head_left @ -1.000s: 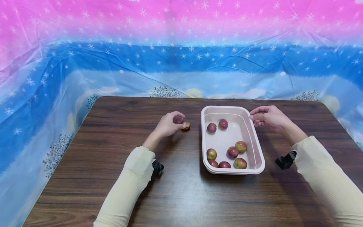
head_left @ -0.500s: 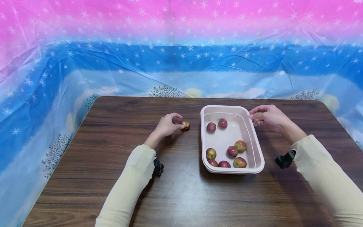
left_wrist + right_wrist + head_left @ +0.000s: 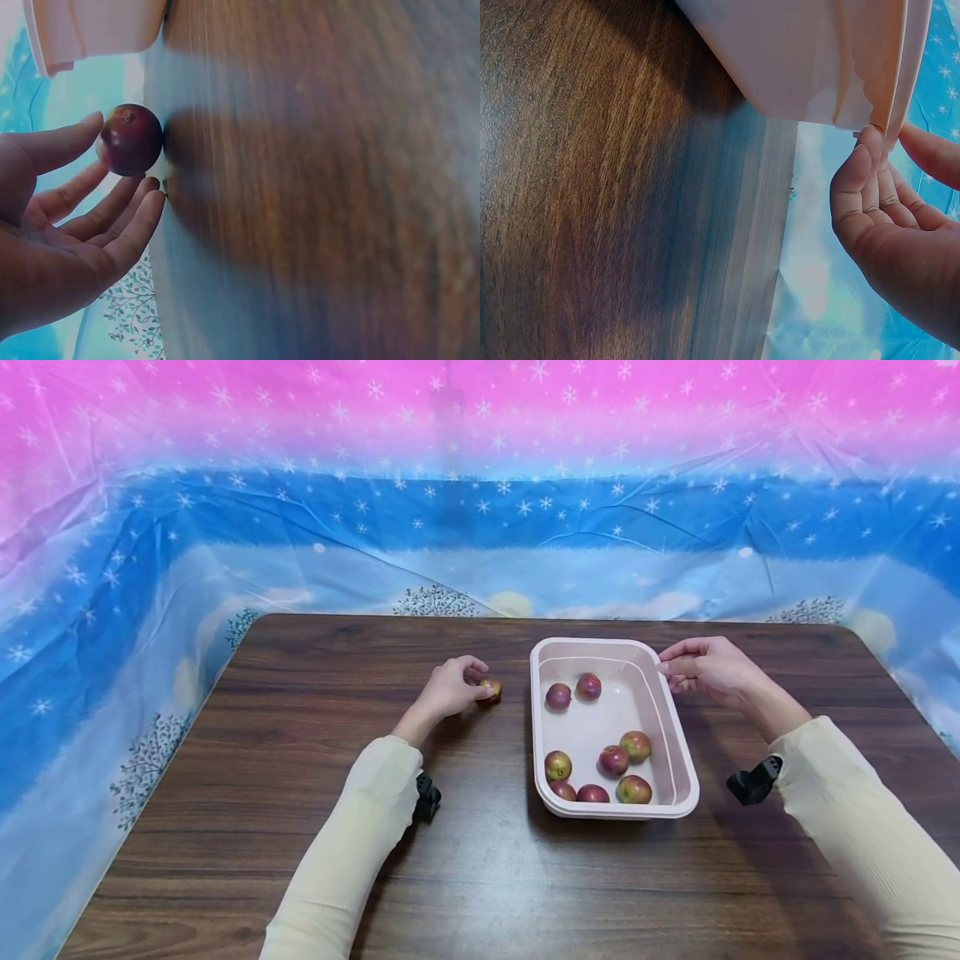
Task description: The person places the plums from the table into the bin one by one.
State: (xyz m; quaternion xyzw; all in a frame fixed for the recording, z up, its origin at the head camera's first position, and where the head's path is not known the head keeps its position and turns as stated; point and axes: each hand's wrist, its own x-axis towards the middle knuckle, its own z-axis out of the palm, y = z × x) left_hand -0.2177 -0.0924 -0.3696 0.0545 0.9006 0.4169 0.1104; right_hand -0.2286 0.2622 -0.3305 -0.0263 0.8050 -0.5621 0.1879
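On the table to the left of the pink plastic basin (image 3: 585, 727), a red and greenish plum (image 3: 492, 691) touches the tabletop. My left hand (image 3: 447, 687) holds this plum, thumb on one side and index finger behind it; the left wrist view shows the dark red plum (image 3: 132, 141) at the thumb tip, with the other fingers below. At the basin's far right corner, my right hand (image 3: 712, 670) pinches the rim between thumb and fingers. Several plums lie inside the basin, including a pair (image 3: 588, 687) at the far end and others (image 3: 614, 761) at the near end.
A brown wood-grain table (image 3: 300, 793) carries everything. Behind it hangs a pink and blue snowflake cloth (image 3: 480, 510). A black camera (image 3: 755, 781) is strapped at the right wrist, another (image 3: 428, 797) at the left.
My left wrist and forearm have shifted slightly right and forward, while the fingers stay at the plum. The right hand and basin keep their places.
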